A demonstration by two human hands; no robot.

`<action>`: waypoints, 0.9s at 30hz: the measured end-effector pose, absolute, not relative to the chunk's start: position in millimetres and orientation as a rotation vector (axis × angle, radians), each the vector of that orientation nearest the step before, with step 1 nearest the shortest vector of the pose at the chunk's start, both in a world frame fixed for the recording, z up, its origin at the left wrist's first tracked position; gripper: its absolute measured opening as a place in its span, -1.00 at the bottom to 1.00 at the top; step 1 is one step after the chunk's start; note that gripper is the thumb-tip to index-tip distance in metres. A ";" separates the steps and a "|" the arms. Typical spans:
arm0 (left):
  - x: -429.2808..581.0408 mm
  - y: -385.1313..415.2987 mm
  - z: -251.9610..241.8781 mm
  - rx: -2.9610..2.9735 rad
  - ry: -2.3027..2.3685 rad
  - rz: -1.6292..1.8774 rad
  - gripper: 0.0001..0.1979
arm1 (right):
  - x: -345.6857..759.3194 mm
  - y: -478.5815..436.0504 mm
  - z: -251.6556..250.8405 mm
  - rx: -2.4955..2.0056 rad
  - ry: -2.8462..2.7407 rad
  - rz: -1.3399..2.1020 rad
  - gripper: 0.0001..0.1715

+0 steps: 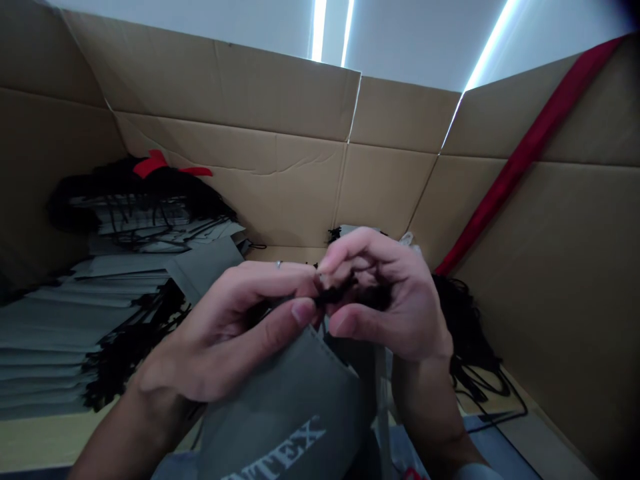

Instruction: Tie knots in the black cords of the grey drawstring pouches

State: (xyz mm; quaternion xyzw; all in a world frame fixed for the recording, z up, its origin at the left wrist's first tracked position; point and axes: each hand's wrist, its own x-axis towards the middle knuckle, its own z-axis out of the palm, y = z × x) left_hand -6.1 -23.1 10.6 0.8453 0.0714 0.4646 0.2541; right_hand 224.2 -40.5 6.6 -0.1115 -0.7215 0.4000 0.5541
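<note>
Both of my hands meet in the middle of the view, above a grey fabric bag [290, 400] with white lettering on it. My left hand [235, 327] pinches the bag's top edge and a black cord [333, 293] between thumb and fingers. My right hand [385, 300] is curled, its fingers pinched on the same black cord right beside the left thumb. The cord's ends are hidden inside my fingers.
A large cardboard box [300, 180] walls in the whole scene, with a red strap [520, 153] running down its right side. Stacks of grey bags with black cords [100, 293] lie at the left. A loose bundle of black cords [470, 333] sits at the right.
</note>
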 end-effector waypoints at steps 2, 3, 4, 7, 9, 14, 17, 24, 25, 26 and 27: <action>-8.5 -24.1 10.9 2.297 0.285 1.254 -0.62 | 228.4 -46.2 12.2 -0.422 -1.703 0.805 -0.49; -9.1 -24.6 11.1 2.285 0.329 1.245 -0.60 | 230.1 -48.7 13.9 -0.479 -1.695 0.730 -0.51; -9.2 -25.1 11.5 2.275 0.363 1.223 -0.59 | 231.5 -50.6 14.6 -0.518 -1.695 0.669 -0.55; -7.5 -25.5 14.0 2.294 0.391 1.124 -0.61 | 233.9 -52.5 12.9 -0.531 -1.697 0.583 -0.67; -5.6 -25.0 15.6 2.328 0.350 1.087 -0.71 | 234.4 -51.8 11.2 -0.518 -1.705 0.578 -0.72; -2.2 -22.6 12.3 2.407 0.312 1.131 -0.81 | 233.0 -51.5 11.6 -0.540 -1.726 0.548 -0.71; -1.1 -21.2 8.9 2.433 0.334 1.156 -0.71 | 231.4 -55.4 11.5 -0.561 -1.668 0.499 -0.55; 1.9 -21.3 7.3 2.466 0.389 1.205 -0.68 | 224.5 -67.6 4.3 -0.678 -1.711 0.044 -0.75; 2.5 -21.7 6.9 2.479 0.390 1.211 -0.69 | 223.5 -67.9 3.1 -0.687 -1.717 0.000 -0.73; 3.1 -22.1 6.4 2.491 0.390 1.223 -0.70 | 222.5 -68.0 2.0 -0.694 -1.716 -0.038 -0.71; 3.6 -22.4 5.9 2.506 0.387 1.234 -0.70 | 221.7 -67.9 1.1 -0.700 -1.716 -0.069 -0.69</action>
